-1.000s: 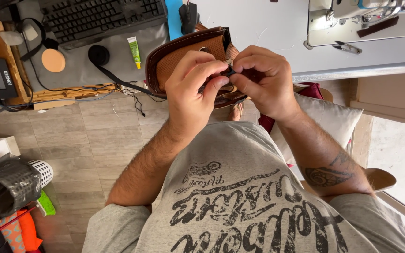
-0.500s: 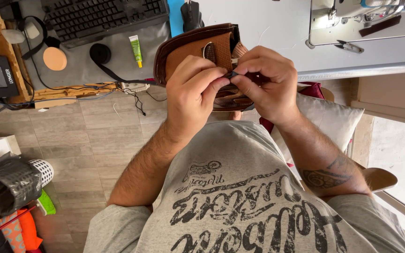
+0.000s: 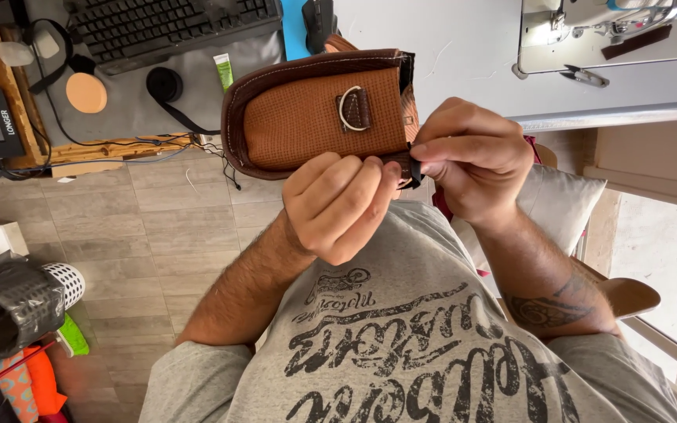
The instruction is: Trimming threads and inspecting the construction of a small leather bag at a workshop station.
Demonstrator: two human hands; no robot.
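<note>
I hold a brown leather pouch [image 3: 307,117] with dark brown edging and a metal D-ring [image 3: 352,108] on its side, raised in front of my chest. My left hand [image 3: 338,205] grips the pouch's lower edge, fingers curled over it. My right hand [image 3: 472,157] pinches the black edge trim at the pouch's open end between thumb and fingers. The two hands touch at that corner. The pouch's inside is hidden.
A black keyboard [image 3: 170,27] lies on a grey mat on the desk, with a green tube [image 3: 224,70], a round orange pad [image 3: 86,92] and black strap roll [image 3: 164,82]. A sewing machine [image 3: 613,27] stands on the white table. A white basket [image 3: 64,282] sits on the tiled floor.
The pouch has turned and risen, so its side with the D-ring faces me. Both hands have slid to its lower right corner.
</note>
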